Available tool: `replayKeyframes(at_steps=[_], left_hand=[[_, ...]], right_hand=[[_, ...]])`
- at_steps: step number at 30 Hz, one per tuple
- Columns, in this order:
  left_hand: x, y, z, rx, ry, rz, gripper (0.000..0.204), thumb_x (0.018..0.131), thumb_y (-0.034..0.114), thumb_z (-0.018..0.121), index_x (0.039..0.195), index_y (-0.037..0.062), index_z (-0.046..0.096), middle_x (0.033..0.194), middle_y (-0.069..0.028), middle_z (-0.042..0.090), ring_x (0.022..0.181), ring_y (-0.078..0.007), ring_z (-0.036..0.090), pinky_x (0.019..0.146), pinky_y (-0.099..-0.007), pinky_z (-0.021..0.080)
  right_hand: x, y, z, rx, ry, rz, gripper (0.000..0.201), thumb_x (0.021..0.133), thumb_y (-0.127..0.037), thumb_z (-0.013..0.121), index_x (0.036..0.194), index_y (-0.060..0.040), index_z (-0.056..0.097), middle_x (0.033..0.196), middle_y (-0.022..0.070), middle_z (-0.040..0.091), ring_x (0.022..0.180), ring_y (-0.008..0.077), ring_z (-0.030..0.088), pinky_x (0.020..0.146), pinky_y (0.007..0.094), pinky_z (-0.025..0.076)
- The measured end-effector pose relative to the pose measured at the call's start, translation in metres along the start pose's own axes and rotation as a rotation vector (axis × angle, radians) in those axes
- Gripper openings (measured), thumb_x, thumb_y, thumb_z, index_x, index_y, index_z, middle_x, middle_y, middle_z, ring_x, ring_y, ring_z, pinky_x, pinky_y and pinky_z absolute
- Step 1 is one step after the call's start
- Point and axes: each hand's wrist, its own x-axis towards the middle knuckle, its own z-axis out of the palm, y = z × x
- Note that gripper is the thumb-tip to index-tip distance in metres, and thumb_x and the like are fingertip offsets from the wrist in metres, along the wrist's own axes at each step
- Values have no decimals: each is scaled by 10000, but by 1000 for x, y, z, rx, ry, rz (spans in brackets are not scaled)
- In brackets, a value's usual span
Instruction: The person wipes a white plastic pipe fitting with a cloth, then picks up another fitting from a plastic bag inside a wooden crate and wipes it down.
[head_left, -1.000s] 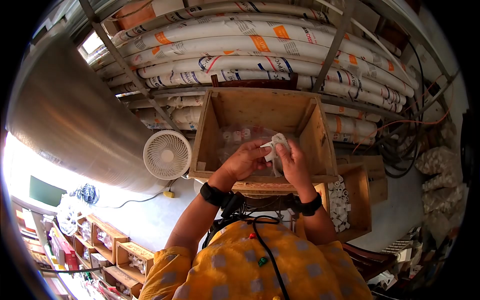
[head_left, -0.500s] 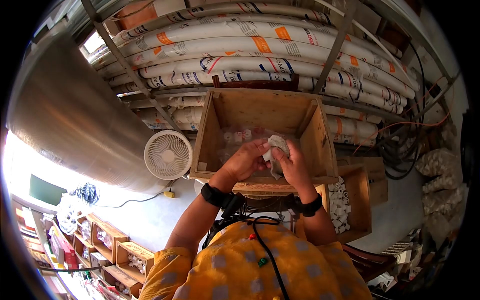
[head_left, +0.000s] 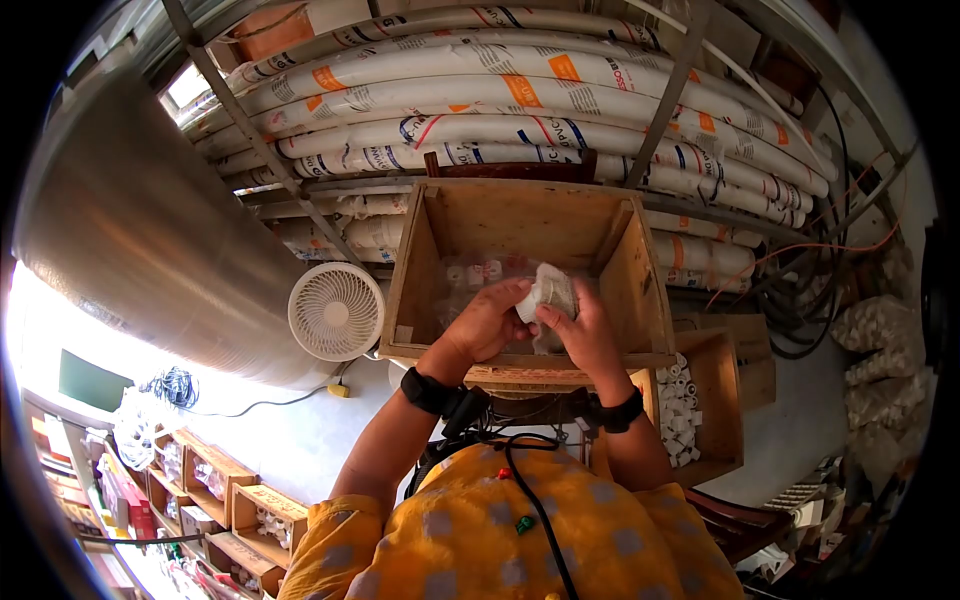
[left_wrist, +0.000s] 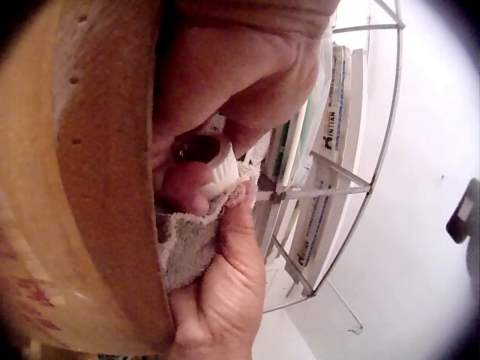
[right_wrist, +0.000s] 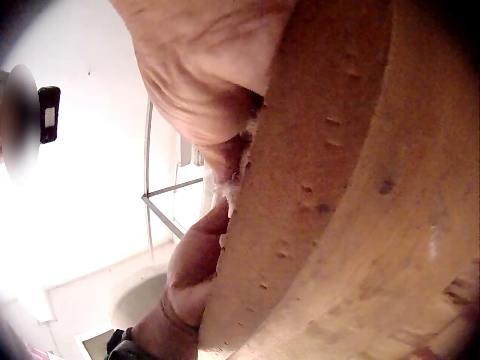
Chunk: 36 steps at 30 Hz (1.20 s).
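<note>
Over the front part of a wooden box (head_left: 540, 215), both hands work close together. My left hand (head_left: 485, 325) pinches a small white plastic pipe fitting (left_wrist: 223, 171), whose ribbed side and dark round opening show in the left wrist view. A greyish-white cloth (head_left: 556, 292) is bunched in my right hand (head_left: 590, 338), its thumb pressing the cloth against the fitting. In the right wrist view the box wall (right_wrist: 300, 195) hides most of the work. Clear plastic bags with white fittings (head_left: 475, 272) lie inside the box, behind my left hand.
A white round fan (head_left: 336, 311) stands left of the box. At the right sits a lower wooden box (head_left: 715, 400) of white fittings. Long white pipes (head_left: 480, 95) lie stacked on a metal rack behind. Several wooden bins (head_left: 270, 520) stand at lower left.
The cloth has shifted and spread around the fitting, covering more of it in the head view. My right thumb has moved down and left over it. My left hand stays nearly in place.
</note>
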Motion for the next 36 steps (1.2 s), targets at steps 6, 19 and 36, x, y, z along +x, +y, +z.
replayKeyframes(at_steps=[6, 19, 36], left_hand=[[-1, 2, 3, 78, -12, -27, 224, 933, 204, 528, 1093, 49, 544, 927, -25, 595, 727, -133, 572, 613, -244, 463], [-2, 1, 1, 108, -40, -28, 222, 932, 252, 539, 1055, 69, 560, 875, 15, 565, 621, -75, 516, 563, -226, 427], [-4, 2, 3, 231, 136, 26, 217, 906, 288, 560, 964, 81, 588, 807, 16, 572, 630, -73, 522, 498, -203, 408]], right_hand=[[-1, 12, 3, 7, 77, 8, 314, 875, -294, 615, 981, 0, 580, 848, 121, 630, 771, 246, 630, 705, 330, 479], [-2, -3, 0, 4, 3, 23, 456, 873, -319, 629, 1174, -2, 499, 977, 126, 627, 884, 215, 606, 786, 331, 464], [-1, 4, -2, 20, -56, 53, 523, 819, -297, 701, 1186, 3, 479, 1076, 132, 583, 989, 208, 553, 847, 323, 435]])
